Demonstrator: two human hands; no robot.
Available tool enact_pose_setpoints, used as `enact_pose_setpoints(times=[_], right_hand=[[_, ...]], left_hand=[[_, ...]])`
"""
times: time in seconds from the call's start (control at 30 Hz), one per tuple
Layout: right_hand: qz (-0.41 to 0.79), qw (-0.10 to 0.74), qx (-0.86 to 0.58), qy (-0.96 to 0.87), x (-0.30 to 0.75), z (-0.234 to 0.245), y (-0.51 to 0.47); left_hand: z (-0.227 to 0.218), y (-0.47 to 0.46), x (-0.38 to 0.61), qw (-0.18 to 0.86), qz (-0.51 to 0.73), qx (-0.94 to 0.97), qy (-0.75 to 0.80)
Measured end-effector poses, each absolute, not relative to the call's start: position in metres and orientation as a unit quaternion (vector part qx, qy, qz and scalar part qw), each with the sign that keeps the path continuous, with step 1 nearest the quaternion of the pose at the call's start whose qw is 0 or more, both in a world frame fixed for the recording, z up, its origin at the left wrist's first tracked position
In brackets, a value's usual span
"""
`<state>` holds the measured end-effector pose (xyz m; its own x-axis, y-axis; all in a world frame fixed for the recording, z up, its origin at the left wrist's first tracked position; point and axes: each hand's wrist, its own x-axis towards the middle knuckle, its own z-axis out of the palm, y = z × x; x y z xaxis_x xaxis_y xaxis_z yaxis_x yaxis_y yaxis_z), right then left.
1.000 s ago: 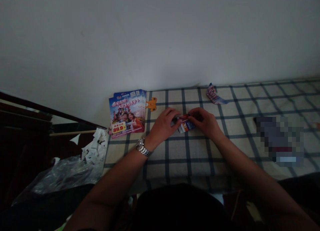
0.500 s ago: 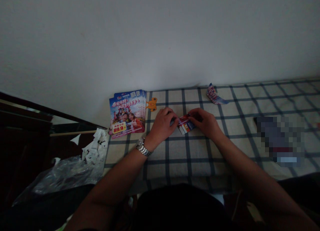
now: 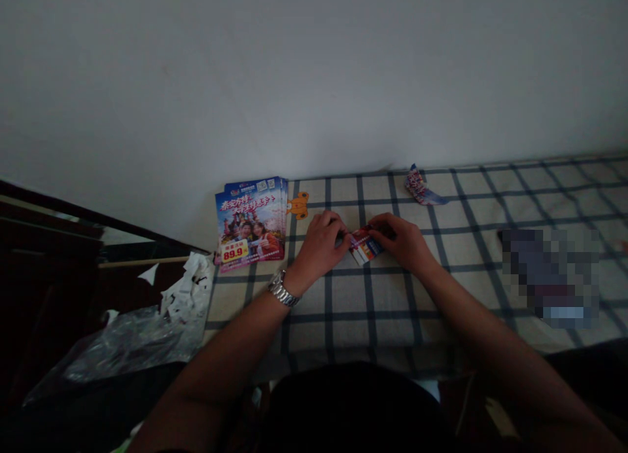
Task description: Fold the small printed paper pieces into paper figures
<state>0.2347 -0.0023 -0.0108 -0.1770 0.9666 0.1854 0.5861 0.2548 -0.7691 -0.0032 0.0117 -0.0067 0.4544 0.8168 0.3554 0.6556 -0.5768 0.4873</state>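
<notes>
A small folded piece of printed paper (image 3: 366,246), coloured red, white and blue, lies low over the checked cloth between my hands. Its left edge is pinched in the fingers of my left hand (image 3: 324,240), which has a metal watch (image 3: 283,289) on the wrist. My right hand (image 3: 400,238) grips the upper right part of the same paper between thumb and fingers. Left of my hands rests a stack of printed flyers (image 3: 251,227), with an orange bear-shaped piece (image 3: 297,206) beside it. Behind my right hand lies a crumpled, folded flyer (image 3: 422,188).
A checked cloth (image 3: 338,322) covers the surface, which meets a pale wall (image 3: 314,80). Off its left end are a clear plastic bag (image 3: 127,342) and torn white paper scraps (image 3: 186,289). A blurred-out dark object (image 3: 544,270) lies at the right.
Both hands stay nearly in place on the folded paper. The paper's front face shows slightly more between them; nothing else has visibly moved.
</notes>
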Motion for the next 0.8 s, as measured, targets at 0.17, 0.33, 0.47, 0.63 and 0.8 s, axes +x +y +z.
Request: enact_pose_setpoints(times=[0.17,0.33,0.47,0.63,0.8], right_hand=[[0.279,0.336,-0.537,-0.722,0.2358,-0.0136,-0.0012],[0.283,0.336,-0.537,-0.72,0.2349,-0.0119,-0.0019],[0.284,0.335,-0.535,-0.722,0.2342,-0.0113,-0.0017],[0.278,0.335,-0.537,-0.722,0.2345,-0.0128,-0.0008],[0.272,0.342,-0.535,-0.723,0.2353,-0.0141,-0.0008]], left_hand=[[-0.0054,0.0115,-0.0046,0.136,0.27,0.847,0.436],[-0.0049,0.0128,-0.0066,0.143,0.264,0.851,0.43],[-0.0055,0.0136,-0.0079,0.145,0.261,0.853,0.428],[-0.0037,0.0135,-0.007,0.145,0.26,0.853,0.429],[-0.0035,0.0115,-0.0054,0.131,0.267,0.851,0.433]])
